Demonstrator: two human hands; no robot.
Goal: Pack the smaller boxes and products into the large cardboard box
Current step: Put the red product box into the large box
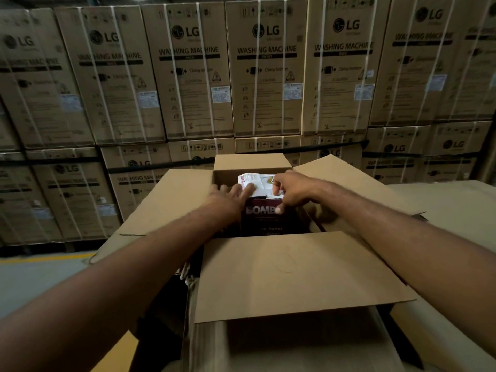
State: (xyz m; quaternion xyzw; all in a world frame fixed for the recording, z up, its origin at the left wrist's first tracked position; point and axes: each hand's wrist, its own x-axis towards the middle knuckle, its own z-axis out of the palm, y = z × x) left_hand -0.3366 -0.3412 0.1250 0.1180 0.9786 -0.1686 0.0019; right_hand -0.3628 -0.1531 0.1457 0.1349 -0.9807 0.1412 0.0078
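Inside the large cardboard box [295, 272], the white packet [259, 184] lies at 12 o'clock of the maroon box [264, 224]. The left grip [228, 196], released with fingers straight, rests on the packet's 9 o'clock edge. The right grip [290, 189] grasps its 3 o'clock edge.

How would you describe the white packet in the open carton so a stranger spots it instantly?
Start at the large open brown cardboard box in front of the stacked washing-machine cartons. Inside, beyond the dark maroon box with white lettering, lies the white printed plastic packet. It is the only pale, crinkled thing there.
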